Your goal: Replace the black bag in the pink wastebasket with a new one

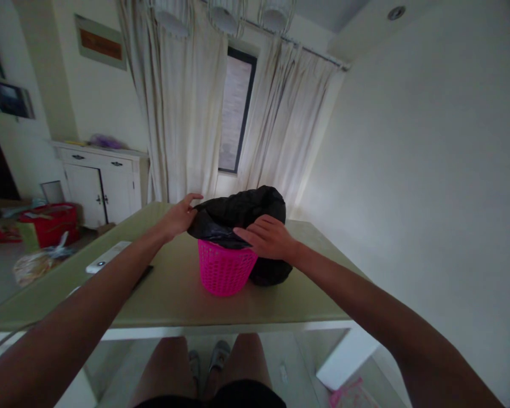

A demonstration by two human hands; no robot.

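Head view of a person seated at a pale green bench (pixel 174 294), both bare arms extended forward. A pink plastic mesh basket (pixel 225 269) stands upright near the middle of the bench top, and a black plastic bag (pixel 242 212) is draped over its mouth, bulging above the rim and hanging down the basket's right side to touch the bench.

The left hand (pixel 179 218) meets the bag's left edge — its fingers (pixel 191 199) are curled around the plastic there, pinching the rim of the bag just above the basket. The right hand (pixel 268 238) lies on the front of the bag at the basket's right rim, its fingers (pixel 249 231) stretched flat and pressed against the plastic, released rather than clenched; whether the thumb grips a fold underneath cannot be told.

On the bench to the left, well apart from the basket, lies a white remote control (pixel 108 256), with a dark flat object (pixel 143 276) just beside it, partly hidden by the left forearm. Beyond the bench hang cream curtains (pixel 187 113) framing a narrow window (pixel 237 110). A white cabinet (pixel 102 184) stands against the left wall, and a red box (pixel 51 224) sits on the floor before it. Below the bench edge the person's bare knees and sandalled feet (pixel 215 357) are visible.
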